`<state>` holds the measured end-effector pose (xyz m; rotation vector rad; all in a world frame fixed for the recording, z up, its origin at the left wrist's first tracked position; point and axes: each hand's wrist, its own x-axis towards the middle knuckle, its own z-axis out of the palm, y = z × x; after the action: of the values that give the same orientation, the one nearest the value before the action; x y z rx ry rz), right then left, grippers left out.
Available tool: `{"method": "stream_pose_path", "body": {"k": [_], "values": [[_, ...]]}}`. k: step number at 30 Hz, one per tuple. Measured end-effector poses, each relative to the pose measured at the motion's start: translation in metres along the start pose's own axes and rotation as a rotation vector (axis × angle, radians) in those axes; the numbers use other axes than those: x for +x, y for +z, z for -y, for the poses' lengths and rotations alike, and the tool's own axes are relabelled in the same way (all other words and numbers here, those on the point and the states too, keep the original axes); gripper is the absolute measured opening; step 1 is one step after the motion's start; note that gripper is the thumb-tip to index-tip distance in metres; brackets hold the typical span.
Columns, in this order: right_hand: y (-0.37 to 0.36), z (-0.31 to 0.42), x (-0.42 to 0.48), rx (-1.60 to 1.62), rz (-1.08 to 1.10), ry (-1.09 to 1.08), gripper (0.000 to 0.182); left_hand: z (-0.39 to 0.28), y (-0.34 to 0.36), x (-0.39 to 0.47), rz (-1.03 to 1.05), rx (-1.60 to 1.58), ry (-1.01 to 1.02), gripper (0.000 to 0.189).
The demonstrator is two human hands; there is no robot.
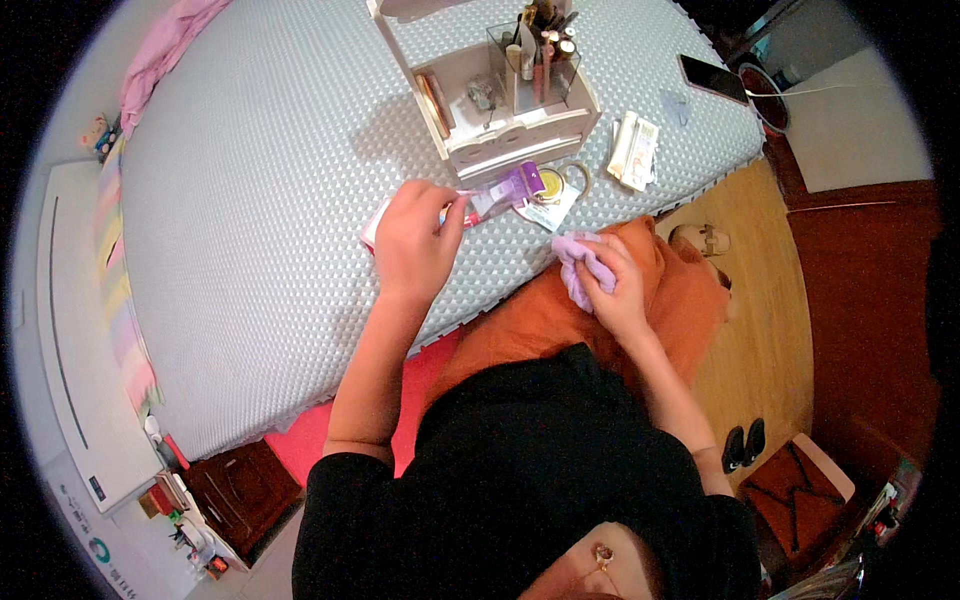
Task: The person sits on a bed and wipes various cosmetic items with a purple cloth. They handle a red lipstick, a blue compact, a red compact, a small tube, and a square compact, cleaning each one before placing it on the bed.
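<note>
My left hand is over the mattress, thumb and forefinger pinched at the near end of a clear plastic packet with a purple top. Something red and blue shows by those fingertips. A flat white item with a red edge sticks out from under this hand, mostly hidden. Bunched in my right hand is a lilac cloth, held above my orange-clad lap. Beyond the packet lie a round yellow-topped tin, a pale card and a ring-shaped band.
A white cosmetics organizer stands on the mattress, holding a clear box of brushes and tubes. White packets lie right of it. A phone with a cable rests near the edge. Shoes are on the floor.
</note>
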<state>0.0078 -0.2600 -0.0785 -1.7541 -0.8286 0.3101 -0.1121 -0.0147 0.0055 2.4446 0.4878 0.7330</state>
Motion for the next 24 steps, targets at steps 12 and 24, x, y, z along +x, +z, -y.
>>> {"method": "stream_pose_path", "body": {"k": [12, 24], "values": [[0.001, 0.006, 0.003, -0.025, 0.004, 0.042, 0.026, 0.004, 0.015, 0.119, 0.238, 0.395, 0.275, 0.022], [-0.002, 0.002, 0.002, -0.022, 0.011, -0.045, 0.024, 0.010, 0.063, 0.163, 0.533, 0.649, 0.090, 0.020]]}}
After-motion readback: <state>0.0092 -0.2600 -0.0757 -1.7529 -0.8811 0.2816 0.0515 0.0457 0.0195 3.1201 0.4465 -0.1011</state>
